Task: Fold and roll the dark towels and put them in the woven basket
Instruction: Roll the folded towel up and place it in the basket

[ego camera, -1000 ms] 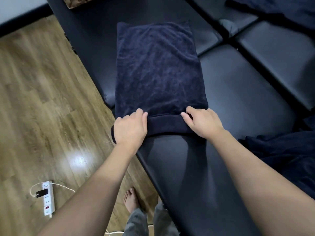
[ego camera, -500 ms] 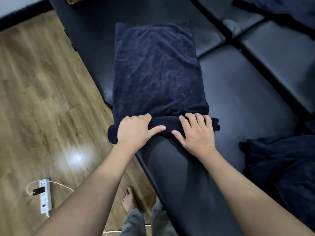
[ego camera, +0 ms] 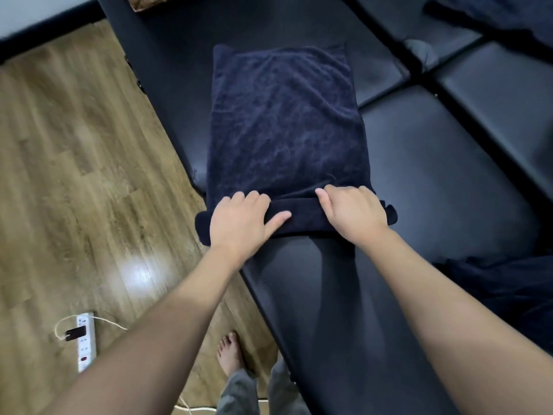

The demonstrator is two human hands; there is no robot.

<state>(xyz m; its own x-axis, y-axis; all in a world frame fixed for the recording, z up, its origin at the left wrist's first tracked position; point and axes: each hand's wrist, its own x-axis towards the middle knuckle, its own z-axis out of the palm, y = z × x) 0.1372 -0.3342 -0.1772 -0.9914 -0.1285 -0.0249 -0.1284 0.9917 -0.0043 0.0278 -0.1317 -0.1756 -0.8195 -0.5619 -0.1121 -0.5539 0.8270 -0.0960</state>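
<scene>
A folded dark navy towel (ego camera: 284, 121) lies flat on the black padded bench (ego camera: 434, 187), long side running away from me. Its near end is rolled into a thick tube that sticks out past both hands. My left hand (ego camera: 239, 220) grips the left part of the roll, fingers curled over its top and thumb stretched along the front. My right hand (ego camera: 353, 211) grips the right part, fingers curled over the top. A corner of the woven basket (ego camera: 149, 0) shows at the top edge.
Crumpled dark towels lie at the right edge (ego camera: 508, 295) and top right corner (ego camera: 508, 13). A gap (ego camera: 419, 73) splits the bench cushions. Left of the bench is wooden floor with a white power strip (ego camera: 85, 342). My bare foot (ego camera: 229, 351) stands by the bench.
The roll has grown and moved away from me up the towel. Both hands have travelled forward with it, and the flat part of the towel is shorter.
</scene>
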